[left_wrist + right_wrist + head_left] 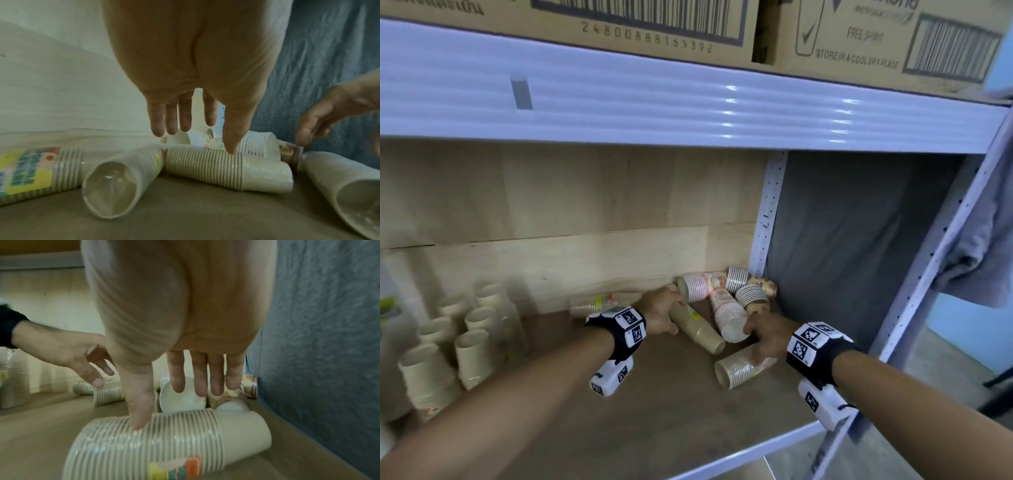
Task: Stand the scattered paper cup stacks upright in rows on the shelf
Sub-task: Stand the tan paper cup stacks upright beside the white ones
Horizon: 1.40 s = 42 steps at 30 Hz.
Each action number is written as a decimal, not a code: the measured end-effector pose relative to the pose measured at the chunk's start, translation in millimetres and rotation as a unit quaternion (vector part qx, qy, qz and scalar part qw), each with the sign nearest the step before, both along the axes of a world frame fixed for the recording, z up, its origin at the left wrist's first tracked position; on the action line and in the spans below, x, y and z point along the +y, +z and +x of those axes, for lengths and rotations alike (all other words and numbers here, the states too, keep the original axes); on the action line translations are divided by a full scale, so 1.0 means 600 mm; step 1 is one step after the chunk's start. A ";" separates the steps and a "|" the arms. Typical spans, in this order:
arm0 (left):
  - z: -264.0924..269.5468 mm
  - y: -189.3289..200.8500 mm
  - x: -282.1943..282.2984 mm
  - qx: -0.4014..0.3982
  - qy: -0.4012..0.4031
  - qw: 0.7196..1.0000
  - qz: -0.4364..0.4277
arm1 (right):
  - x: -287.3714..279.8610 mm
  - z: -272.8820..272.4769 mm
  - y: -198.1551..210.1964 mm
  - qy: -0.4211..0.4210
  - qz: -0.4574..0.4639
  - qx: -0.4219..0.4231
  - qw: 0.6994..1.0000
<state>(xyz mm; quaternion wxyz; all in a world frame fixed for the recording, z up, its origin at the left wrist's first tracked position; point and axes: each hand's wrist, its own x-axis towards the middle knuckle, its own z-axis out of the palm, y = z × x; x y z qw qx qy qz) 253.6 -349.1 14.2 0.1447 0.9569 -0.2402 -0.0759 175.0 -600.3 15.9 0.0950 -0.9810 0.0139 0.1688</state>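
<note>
A: How does the left hand (661,311) stand?

B: Its grip is loose, the fingers (172,120) straight and spread, holding nothing. Straight under it lies a beige cup stack (697,329) on its side, mouth turned toward the person. In the left wrist view the thumb tip comes down to the ribbed rims of another lying stack (228,172); whether it actually touches, I cannot tell.

A: And the right hand (765,337)?

B: Also slack, fingers (200,379) extended, gripping nothing. Directly beneath its palm lies a ribbed stack with a coloured label (164,446), tipped over on the shelf board (654,411). The thumb (139,404) reaches its rims; contact looks likely but is not certain.

A: Where are the other fallen stacks?

B: Just beyond both sets of fingertips, heaped in the back corner: a white printed stack (729,317) and several patterned ones (751,289), lying across each other against the wooden back panel (551,263) and a grey cloth (859,240). One more colourful stack (599,303) lies along the panel, beside the left wrist.

A: Any upright?

B: Yes, a group of beige stacks (465,339) stands well off to the left of the left grip.
</note>
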 end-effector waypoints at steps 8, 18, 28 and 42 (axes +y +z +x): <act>0.007 -0.036 -0.055 -0.039 -0.065 0.996 0.047 | -0.026 -0.001 -0.027 0.018 -0.008 0.001 1.000; 0.007 -0.060 -0.089 -0.084 -0.123 0.983 0.110 | -0.026 -0.006 -0.059 0.098 -0.094 -0.092 0.986; 0.000 -0.057 -0.099 -0.101 -0.156 0.965 0.187 | -0.020 -0.015 -0.060 0.121 -0.150 -0.102 0.976; -0.005 -0.019 -0.078 -0.042 -0.113 0.991 0.060 | -0.005 -0.010 -0.038 0.138 -0.139 -0.047 0.979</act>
